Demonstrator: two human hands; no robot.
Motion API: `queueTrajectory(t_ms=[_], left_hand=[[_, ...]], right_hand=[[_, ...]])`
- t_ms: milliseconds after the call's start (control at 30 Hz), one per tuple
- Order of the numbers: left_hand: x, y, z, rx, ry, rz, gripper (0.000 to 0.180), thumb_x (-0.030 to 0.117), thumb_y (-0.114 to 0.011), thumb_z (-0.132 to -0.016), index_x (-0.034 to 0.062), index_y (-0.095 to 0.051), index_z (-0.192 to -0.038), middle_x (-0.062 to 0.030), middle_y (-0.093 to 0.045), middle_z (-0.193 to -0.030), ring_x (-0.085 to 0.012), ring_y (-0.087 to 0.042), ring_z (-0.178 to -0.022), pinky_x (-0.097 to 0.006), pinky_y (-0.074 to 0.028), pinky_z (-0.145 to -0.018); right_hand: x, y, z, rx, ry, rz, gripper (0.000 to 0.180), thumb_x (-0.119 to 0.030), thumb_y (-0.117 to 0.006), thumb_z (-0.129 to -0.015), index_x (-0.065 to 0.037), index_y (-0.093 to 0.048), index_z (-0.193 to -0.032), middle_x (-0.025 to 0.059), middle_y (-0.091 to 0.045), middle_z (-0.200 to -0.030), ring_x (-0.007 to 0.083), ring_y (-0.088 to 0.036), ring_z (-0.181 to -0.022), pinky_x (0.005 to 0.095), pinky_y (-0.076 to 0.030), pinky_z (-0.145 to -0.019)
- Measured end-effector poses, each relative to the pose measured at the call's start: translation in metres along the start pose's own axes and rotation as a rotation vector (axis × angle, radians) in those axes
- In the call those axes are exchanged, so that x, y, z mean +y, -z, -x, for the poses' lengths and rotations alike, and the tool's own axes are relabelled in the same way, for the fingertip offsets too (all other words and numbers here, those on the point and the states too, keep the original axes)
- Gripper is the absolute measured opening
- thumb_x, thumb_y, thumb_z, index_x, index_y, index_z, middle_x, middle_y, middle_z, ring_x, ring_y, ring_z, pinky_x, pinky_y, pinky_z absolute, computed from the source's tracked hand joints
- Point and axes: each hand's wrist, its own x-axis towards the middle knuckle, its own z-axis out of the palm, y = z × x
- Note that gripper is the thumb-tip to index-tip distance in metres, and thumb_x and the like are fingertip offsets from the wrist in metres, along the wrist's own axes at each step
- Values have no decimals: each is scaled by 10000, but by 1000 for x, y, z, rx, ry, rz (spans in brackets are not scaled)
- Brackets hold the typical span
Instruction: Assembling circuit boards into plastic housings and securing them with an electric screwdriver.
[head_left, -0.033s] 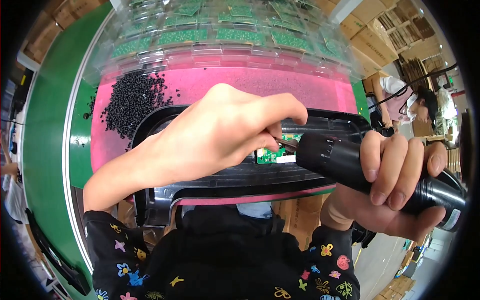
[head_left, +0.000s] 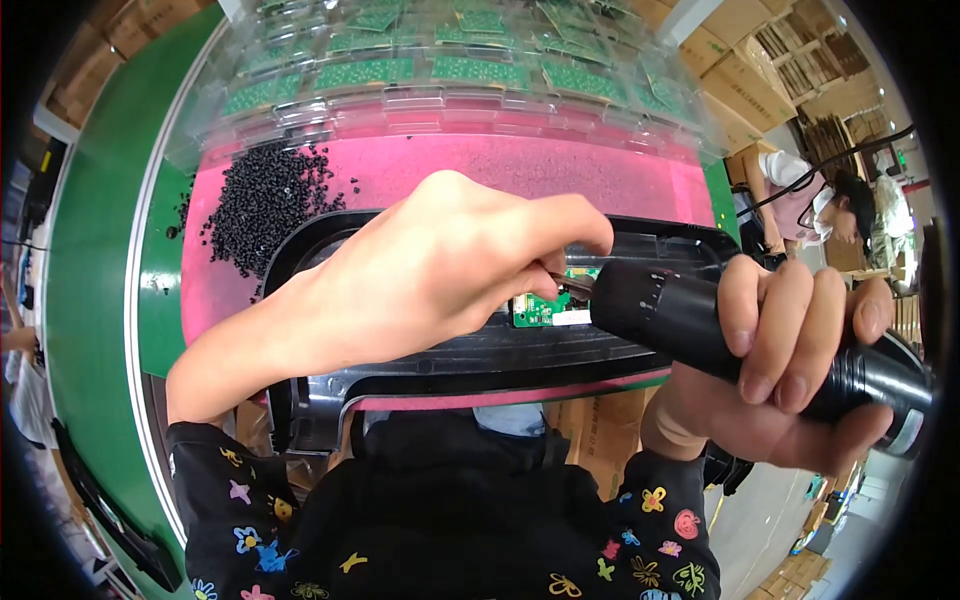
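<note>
My right hand (head_left: 800,350) is wrapped round a black electric screwdriver (head_left: 660,305), its front end pointing left. My left hand (head_left: 440,265) reaches across from the left with thumb and fingers pinched together at the screwdriver's metal bit (head_left: 573,285). What is between those fingertips, a screw or the bit itself, I cannot make out. Below the bit lies a small green circuit board (head_left: 535,312), partly hidden by the left fingers and the tool. It sits inside a long black plastic housing (head_left: 440,372) that lies open side up.
A pile of small black screws (head_left: 270,205) lies on the pink mat (head_left: 500,160) at left. Clear plastic trays (head_left: 480,105) with several green boards stand at the back. Another person (head_left: 800,200) is at the right, near cardboard boxes (head_left: 735,85). A green surface (head_left: 90,330) extends along the left.
The right hand and the screwdriver's rear end have shifted very slightly. The left hand, board and housing stay in practically the same place.
</note>
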Motion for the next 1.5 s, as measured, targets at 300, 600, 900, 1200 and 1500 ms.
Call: queueTrajectory(t_ms=[300, 600, 900, 1200, 1500], left_hand=[[6, -8, 8, 111, -267, -648, 336, 180, -778, -695, -23, -644, -927, -118, -657, -822, -284, -689, -807, -357, -559, -662], [7, -11, 2, 134, -409, -807, 189, 150, -685, -712, 2, -641, -821, -85, -664, -800, -271, -698, -896, -400, -575, -803], [-6, 0, -3, 35, -156, -338, 139, 76, -707, -808, 0, -601, -858, -112, -646, -811, -295, -652, -742, -352, -518, -633], [-19, -6, 3, -523, -45, -371, 204, 173, -677, -833, 47, -673, -994, -44, -705, -985, -238, -649, -882, -359, -557, -680], [-11, -6, 4, -579, 173, -406, 255, 109, -676, -835, 34, -678, -1079, -113, -718, -993, -285, -695, -903, -384, -556, -673]], right_hand=[[16, 4, -3, 349, -93, -121, 242, -329, -512, -1007, -90, -515, -1040, -40, -487, -735, 73, -455, -661, 265, -384, -708], [15, 8, 1, 258, -88, -108, 321, -388, -496, -983, -88, -482, -1097, -49, -466, -701, 71, -436, -599, 275, -383, -681], [-3, 49, -6, 18, -126, 171, 401, -410, -497, -958, -53, -505, -1139, -24, -455, -651, 96, -412, -534, 290, -355, -585], [14, 65, 1, 177, -199, 377, 255, -212, -519, -916, -7, -470, -1060, 65, -480, -583, 148, -427, -472, 328, -418, -515], [20, 71, 3, 147, -250, 478, 296, -330, -540, -919, -58, -497, -1030, 6, -449, -609, 119, -392, -499, 304, -362, -560]])
